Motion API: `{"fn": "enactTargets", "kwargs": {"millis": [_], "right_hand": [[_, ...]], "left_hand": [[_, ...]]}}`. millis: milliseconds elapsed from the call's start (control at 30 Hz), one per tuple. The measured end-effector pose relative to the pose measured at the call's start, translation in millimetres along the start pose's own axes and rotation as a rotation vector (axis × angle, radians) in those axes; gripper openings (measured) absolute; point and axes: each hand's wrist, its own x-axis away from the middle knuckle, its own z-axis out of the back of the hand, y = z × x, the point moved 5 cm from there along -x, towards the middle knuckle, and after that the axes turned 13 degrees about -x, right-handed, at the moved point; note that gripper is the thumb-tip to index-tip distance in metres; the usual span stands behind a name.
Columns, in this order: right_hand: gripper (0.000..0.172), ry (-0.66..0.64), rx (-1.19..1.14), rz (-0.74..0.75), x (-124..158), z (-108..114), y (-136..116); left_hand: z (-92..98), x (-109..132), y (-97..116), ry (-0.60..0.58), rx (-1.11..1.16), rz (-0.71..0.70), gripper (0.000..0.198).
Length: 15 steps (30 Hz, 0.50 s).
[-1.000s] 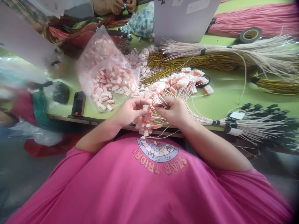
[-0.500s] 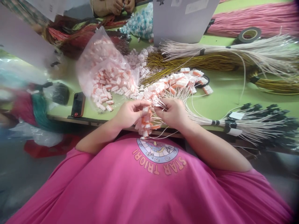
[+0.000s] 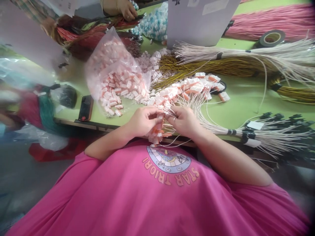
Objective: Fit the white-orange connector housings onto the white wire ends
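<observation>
My left hand (image 3: 141, 122) is closed on a cluster of small orange-and-white connectors (image 3: 155, 132) at the near edge of the green table (image 3: 242, 101). My right hand (image 3: 185, 121) pinches thin white wires (image 3: 216, 126) right beside it, fingertips nearly touching the left hand's. The wires run right to a taped bundle with black ends (image 3: 278, 131). More wired connectors (image 3: 194, 87) lie fanned out just beyond my hands. I wear a pink shirt.
An open clear bag of orange-and-white connectors (image 3: 118, 78) lies left of centre. A phone (image 3: 85, 108) sits at the table's edge. Yellow (image 3: 221, 67), white (image 3: 258, 55) and pink (image 3: 270, 18) wire bundles, a tape roll (image 3: 272, 37) and another person's hand (image 3: 128, 9) are farther back.
My hands have drawn slightly closer together over the connector cluster. The view shifted a little. The other person's hand at the far edge has moved.
</observation>
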Motion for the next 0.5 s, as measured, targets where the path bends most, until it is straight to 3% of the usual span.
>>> {"fn": "enactTargets", "kwargs": {"millis": [100, 267, 333, 433, 500], "right_hand": [[0.023, -0.052, -0.05, -0.015, 1, 0, -1], [0.018, -0.1, -0.167, 0.021, -1, 8, -3], [0.014, -0.029, -0.208, 0.027, -2, 14, -2], [0.013, 0.025, -0.29, -0.008, -3, 17, 2], [0.013, 0.024, -0.339, -0.035, -3, 14, 5]], "left_hand": [[0.6, 3, 2, -0.034, -0.002, 0.003, 0.013], [23.2, 11, -2, -0.013, -0.228, -0.235, 0.023], [43.2, 10, -25, 0.059, -0.378, -0.199, 0.029], [83.8, 8, -76, 0.331, -0.752, 0.016, 0.028], [96.3, 3, -110, 0.293, -0.94, 0.132, 0.022]]}}
